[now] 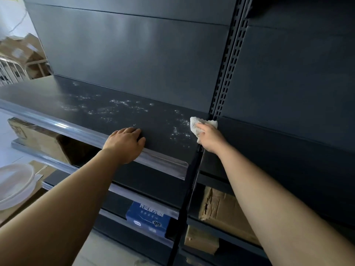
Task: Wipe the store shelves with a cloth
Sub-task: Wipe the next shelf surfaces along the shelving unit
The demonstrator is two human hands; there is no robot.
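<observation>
The left hand (125, 144) lies flat on the front edge of the dark shelf (57, 96), fingers relaxed and close together. Pale smears (119, 104) dot the middle. At the shelf's right end, near the slotted upright (228, 73), the right hand (210, 138) has its fingers clamped on the white cloth (195, 123), which is pressed to the shelf.

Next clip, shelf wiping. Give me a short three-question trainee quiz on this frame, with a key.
1. Which hand holds the white cloth?
2. True or false: the left hand rests on the front edge of the shelf.
3. The pale spots on the shelf lie: A) to the cloth's left; B) to its right; C) on a lower shelf.
Key: 1. the right hand; 2. true; 3. A.
</observation>
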